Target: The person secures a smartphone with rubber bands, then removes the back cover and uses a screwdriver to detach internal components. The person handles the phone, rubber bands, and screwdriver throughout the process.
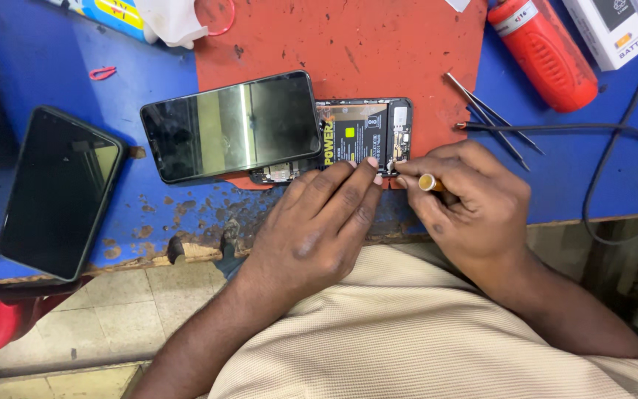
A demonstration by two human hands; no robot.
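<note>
Red rubber covered the middle of the blue worktop [31,52], and on this mat [348,44] lay the opened phone [363,137], its back removed so that the battery and the small boards faced upward near the front edge. The left hand [319,222] rested flat beside it with the fingers stretched forward, their tips pressing the lower edge of the phone — it seemed to hold the body steady against the mat. The right hand [467,199] was closed around a small screwdriver [430,182] with a yellowish handle, pinched between thumb and fingers, and its tip pointed into the lower right corner of the phone; the tip itself was hidden by the fingers. A detached screen [234,125] lay tilted over the left part of the phone, probably put aside only a little so it stayed close. Another dark phone [57,192] lay well apart at the left — out of the way. Tweezers [492,118] and a black cable [614,133] waited just beyond the right hand, a red cylinder [548,52] farther back.
</note>
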